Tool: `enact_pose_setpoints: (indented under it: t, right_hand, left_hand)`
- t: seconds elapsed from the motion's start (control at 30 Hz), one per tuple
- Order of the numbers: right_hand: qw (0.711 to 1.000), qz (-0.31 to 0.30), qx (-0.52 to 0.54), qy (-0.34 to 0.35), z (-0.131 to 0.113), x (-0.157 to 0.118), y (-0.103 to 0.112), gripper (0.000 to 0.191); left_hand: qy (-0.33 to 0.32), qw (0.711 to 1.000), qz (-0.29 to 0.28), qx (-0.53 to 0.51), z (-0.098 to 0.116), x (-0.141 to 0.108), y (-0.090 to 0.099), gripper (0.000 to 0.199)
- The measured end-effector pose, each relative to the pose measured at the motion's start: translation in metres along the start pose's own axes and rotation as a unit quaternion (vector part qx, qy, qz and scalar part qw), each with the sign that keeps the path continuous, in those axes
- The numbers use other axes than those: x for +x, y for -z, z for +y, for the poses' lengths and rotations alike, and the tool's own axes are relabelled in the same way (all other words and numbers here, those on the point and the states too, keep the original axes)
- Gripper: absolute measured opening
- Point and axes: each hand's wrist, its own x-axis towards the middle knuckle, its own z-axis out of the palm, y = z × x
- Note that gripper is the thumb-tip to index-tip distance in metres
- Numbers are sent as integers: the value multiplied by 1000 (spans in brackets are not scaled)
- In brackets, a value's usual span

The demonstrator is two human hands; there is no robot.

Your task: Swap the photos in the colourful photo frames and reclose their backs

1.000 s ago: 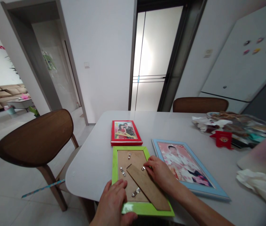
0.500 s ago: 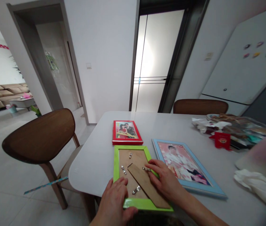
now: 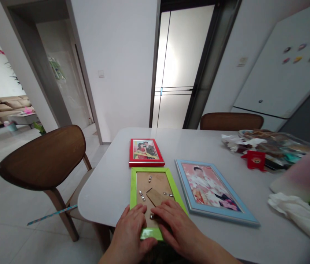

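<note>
A green picture frame [image 3: 133, 183] lies back side up at the table's near edge. Its brown backing board [image 3: 157, 178] carries several small metal clips and a slanted stand leg [image 3: 155, 196]. My left hand [image 3: 134, 231] grips the frame's lower left corner, thumb on the near rim and fingers on the left side. Over the lower part of the backing, my right hand [image 3: 175, 227] has its fingers bent together at the lower metal clip [image 3: 152, 216]; it covers most of the stand leg. Whether its fingertips pinch the clip is unclear.
Beyond the green frame lies a red picture frame [image 3: 146, 164]. A blue picture frame [image 3: 221, 216] is on the right. Farther right are a red packet [image 3: 256, 160], white tissue [image 3: 295, 216] and plastic-wrapped items. Wooden chairs stand left [image 3: 45, 157] and behind [image 3: 232, 121] the white table [image 3: 102, 198].
My right hand has moved from the clip at the right side of the backing down and left to the lower clip. My left hand still holds the corner. The view has shifted slightly.
</note>
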Motion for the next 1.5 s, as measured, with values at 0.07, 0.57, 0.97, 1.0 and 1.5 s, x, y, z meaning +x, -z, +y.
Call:
enact_pose_setpoints:
  t: [0.07, 0.57, 0.97, 1.0, 1.5]
  right_hand:
    - [1000, -13, -17, -8, 0, 3, 0, 26]
    - [1000, -8, 16, -8, 0, 16, 7, 28]
    - [988, -51, -144, 23, 5, 57, -20, 16]
    - [986, -59, -155, 32, 4, 56, -19, 17]
    - [989, 43, -48, -130, 64, 95, -5, 16]
  left_hand:
    - [1, 1000, -1, 4, 1, 0, 1, 26]
    - [-17, 1000, 11, -7, -3, -2, -1, 28]
    - [-35, 999, 31, -6, -5, -1, -3, 22]
    - [-34, 999, 32, -6, -5, -1, -3, 22]
    - [-14, 1000, 7, -18, -9, -1, -5, 29]
